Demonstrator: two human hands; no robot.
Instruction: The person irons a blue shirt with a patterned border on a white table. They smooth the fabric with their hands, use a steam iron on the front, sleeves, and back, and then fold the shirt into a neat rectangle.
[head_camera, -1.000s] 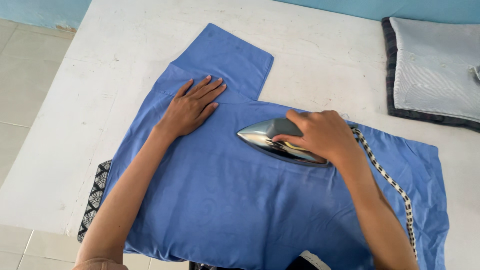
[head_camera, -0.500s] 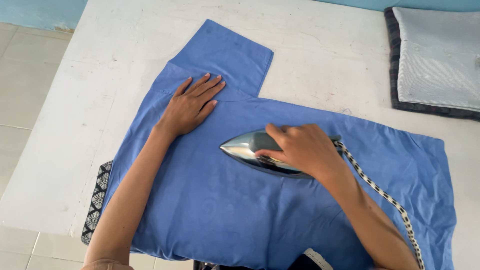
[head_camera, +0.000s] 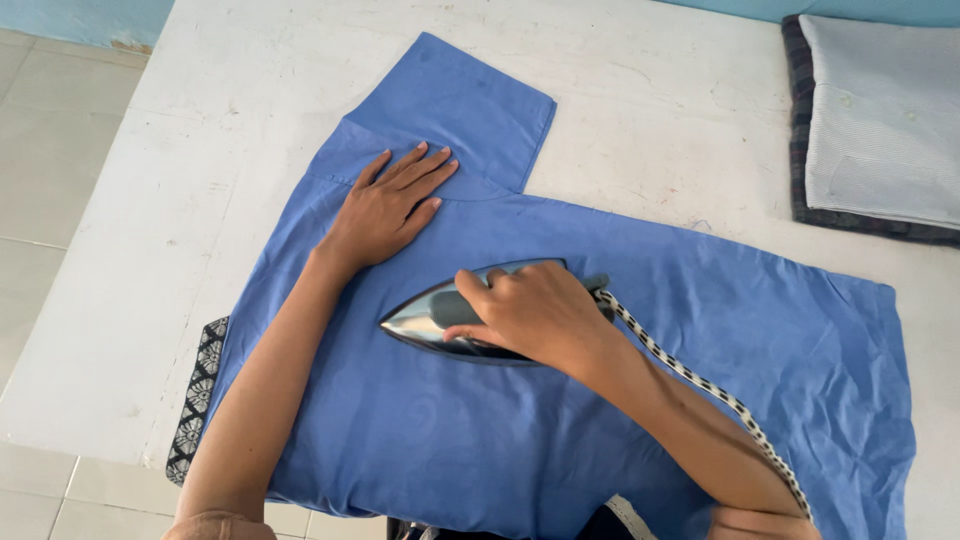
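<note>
Sliding left across the blue shirt since 1 second ago, the iron nears the left hand, pressed flat by the sleeve. Right hand grips its handle; hot metal could burn those fingers, or its cord snag.

One camera sits on the person's head, looking down, close above the fingers and white table.

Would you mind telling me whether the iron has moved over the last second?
Yes. The iron has slid leftward across the blue shirt, closer to the resting left hand.
</note>
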